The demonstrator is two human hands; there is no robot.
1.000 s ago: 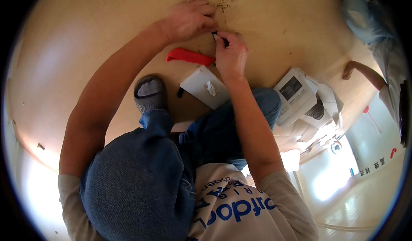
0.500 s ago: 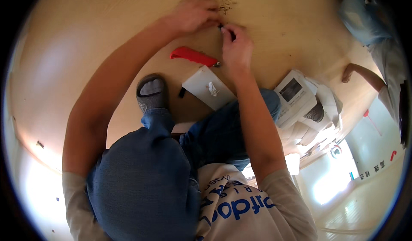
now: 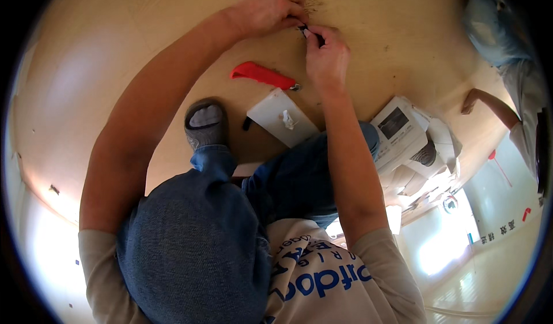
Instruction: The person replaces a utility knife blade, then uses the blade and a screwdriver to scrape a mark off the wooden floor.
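I have the right hand (image 3: 328, 56) at one o'clock pinching one small black piece (image 3: 303, 29) at twelve, fingers partly hiding it; the left hand (image 3: 273, 6) curls just beside, grip unclear. One red cutter (image 3: 259, 74), one white slab (image 3: 276, 116): twelve. Crumpled cardboard (image 3: 393, 145): three. One co-worker's hand (image 3: 469, 100): past two.

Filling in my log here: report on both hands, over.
Right hand pinching small black piece. Left hand close beside it, grip unclear. Red tool lying apart from both hands, not blocking.
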